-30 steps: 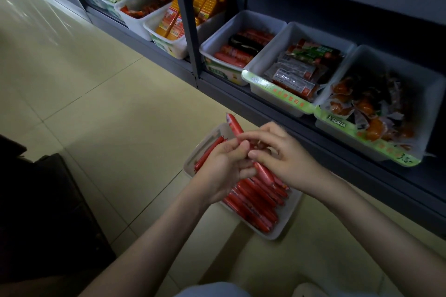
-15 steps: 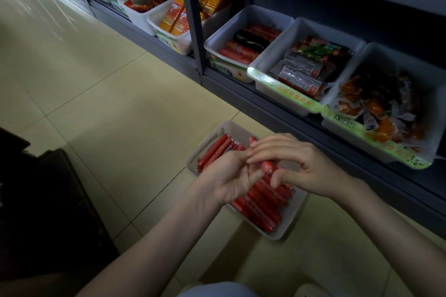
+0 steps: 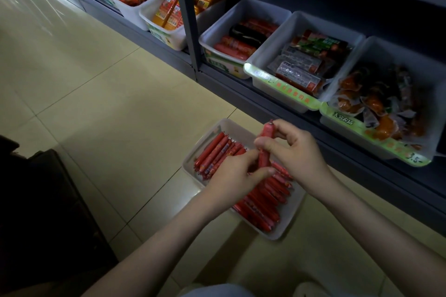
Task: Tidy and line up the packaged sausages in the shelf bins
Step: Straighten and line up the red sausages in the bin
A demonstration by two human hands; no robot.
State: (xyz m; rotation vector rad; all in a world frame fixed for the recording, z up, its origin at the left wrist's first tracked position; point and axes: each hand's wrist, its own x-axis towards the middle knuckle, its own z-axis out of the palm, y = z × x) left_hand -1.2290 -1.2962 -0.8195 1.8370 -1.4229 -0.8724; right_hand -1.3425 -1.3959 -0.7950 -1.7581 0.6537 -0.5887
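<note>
While my left hand (image 3: 231, 177) and right hand (image 3: 298, 152) pinch a red wrapped sausage (image 3: 265, 146) above the white plastic bin (image 3: 286, 230), it next needs laying parallel

left hand (image 3: 231, 177) and right hand (image 3: 298, 154) on one red sausage (image 3: 266, 134) above a white floor bin (image 3: 288, 218) of sausages (image 3: 261, 205)

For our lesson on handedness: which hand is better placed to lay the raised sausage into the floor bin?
Probably the right hand: its fingers wrap the sausage along its upper half, while the left hand only pinches the lower end above the bin.
</note>
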